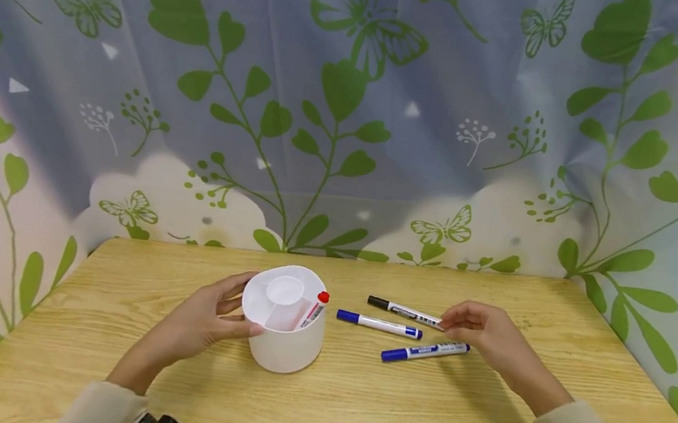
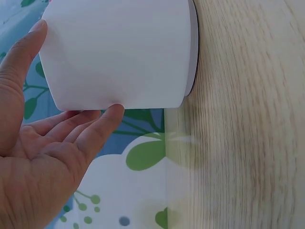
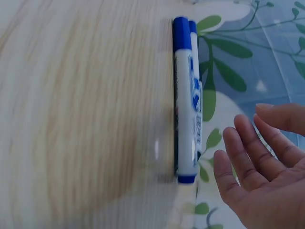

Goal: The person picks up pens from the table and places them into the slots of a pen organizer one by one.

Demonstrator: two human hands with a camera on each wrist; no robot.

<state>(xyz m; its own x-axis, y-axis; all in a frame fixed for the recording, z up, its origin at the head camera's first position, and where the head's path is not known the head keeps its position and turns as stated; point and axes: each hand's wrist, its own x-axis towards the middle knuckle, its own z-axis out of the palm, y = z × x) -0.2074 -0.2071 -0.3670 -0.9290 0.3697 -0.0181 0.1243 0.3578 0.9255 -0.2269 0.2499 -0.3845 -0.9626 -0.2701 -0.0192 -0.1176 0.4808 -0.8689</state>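
White, smooth, rounded holder (image 1: pixel 285 352) stands near slim cylindrical markers (image 1: pixel 379 324).

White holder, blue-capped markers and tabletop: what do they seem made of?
White holder: probably plastic, satin; smooth, even walls and thin rim.
Blue-capped markers: likely hard plastic, smooth; straight barrels with printed labels.
Tabletop: wood or wood-look laminate, faintly glossy; grain shows, but the views don't settle which.

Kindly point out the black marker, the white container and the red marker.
Black marker (image 1: pixel 409 312), head view, middle of the barrel.
White container (image 1: pixel 285 353), head view, front outer wall.
Red marker (image 1: pixel 315 311), head view, barrel below the red end.
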